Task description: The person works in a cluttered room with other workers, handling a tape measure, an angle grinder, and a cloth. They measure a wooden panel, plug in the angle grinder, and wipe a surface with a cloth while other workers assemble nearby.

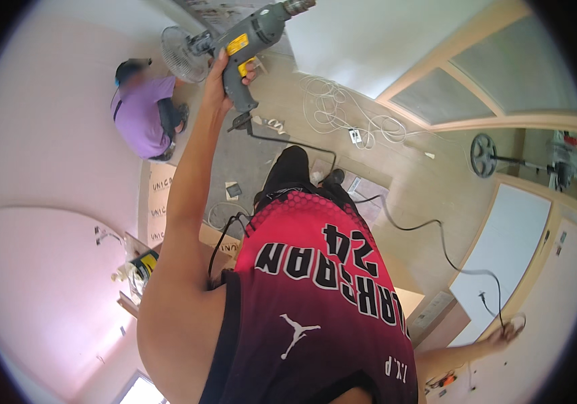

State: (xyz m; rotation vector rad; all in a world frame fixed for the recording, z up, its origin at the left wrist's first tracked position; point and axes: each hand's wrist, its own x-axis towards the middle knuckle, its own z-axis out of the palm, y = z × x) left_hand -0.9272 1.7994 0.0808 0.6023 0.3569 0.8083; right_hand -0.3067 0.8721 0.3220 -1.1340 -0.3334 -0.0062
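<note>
My left hand (217,86) is raised far ahead and wraps round the grip of a grey power drill (256,34) with a yellow trigger. The drill's chuck points up to the right, with no bit plainly visible. From the foot of the grip a black power cord (429,225) runs down past my legs and across to the right. My right hand (503,335) is stretched out low on the right, its fingers closed on that cord. Just beyond it dangles the cord's plug (483,297). Exactly how the fingers sit round the cord is too small to tell.
A person in a purple shirt (143,114) crouches at the left wall near a fan (186,54). Cardboard boxes (158,210) stand at my left. White cable (332,101) lies loosely coiled on the floor ahead. A wood-framed panel (497,57) leans far right, near another fan (483,155).
</note>
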